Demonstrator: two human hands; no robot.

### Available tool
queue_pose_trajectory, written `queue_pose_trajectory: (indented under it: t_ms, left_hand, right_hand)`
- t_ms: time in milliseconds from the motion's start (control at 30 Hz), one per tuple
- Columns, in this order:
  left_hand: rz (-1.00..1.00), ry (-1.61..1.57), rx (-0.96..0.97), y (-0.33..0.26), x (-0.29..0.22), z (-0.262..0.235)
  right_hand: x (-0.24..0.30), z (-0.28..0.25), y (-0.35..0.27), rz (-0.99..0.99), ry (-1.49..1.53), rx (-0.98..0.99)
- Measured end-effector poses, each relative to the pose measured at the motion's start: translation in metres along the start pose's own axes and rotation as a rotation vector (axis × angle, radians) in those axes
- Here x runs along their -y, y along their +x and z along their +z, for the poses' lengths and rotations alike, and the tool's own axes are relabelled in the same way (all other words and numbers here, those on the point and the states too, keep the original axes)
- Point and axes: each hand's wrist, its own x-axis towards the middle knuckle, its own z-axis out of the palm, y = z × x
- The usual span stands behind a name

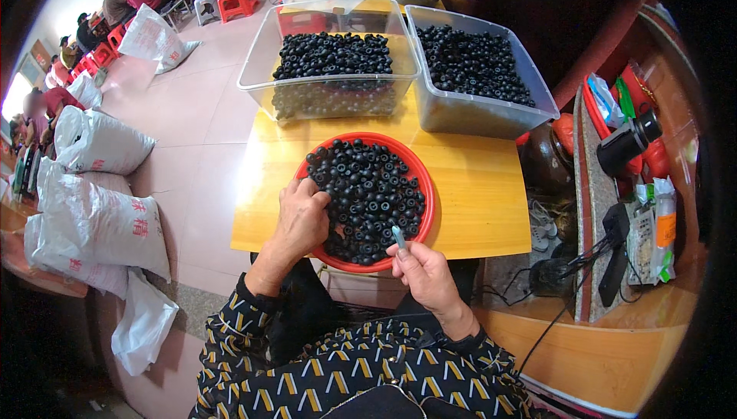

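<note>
A round red basin (430,208) full of small black ring-like pieces (368,189), each with a hole, sits at the table's near edge. My left hand (301,216) reaches over the basin's left rim, its fingers curled together at the edge of the pieces. Whatever those fingertips hold is hidden. Over the near right rim, my right hand (426,277) is closed round a short, thin blue-grey stick-like tool (398,236). Its tip points up and away over the pieces.
Behind the basin on the yellow table (480,196) stand two clear plastic tubs (330,100) (476,116) of black pieces. White woven sacks (107,223) lie on the floor at left. A ledge at right bears a black flask (629,143) and cables. People sit far left.
</note>
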Motion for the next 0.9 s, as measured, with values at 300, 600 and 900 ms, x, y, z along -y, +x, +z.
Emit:
queue_pose_trajectory:
  t_ms: [300, 600, 900]
  left_hand:
    - [0.072, 0.103, 0.151, 0.005, -0.008, -0.008]
    - [0.220, 0.216, 0.282, 0.014, -0.009, -0.013]
    - [-0.239, -0.849, 0.188, -0.004, -0.028, -0.018]
  right_hand:
    - [-0.002, 0.005, 0.001, -0.009, -0.045, 0.040]
    - [-0.002, 0.005, -0.002, -0.014, -0.055, 0.062]
    - [-0.002, 0.005, -0.001, -0.039, -0.076, 0.042]
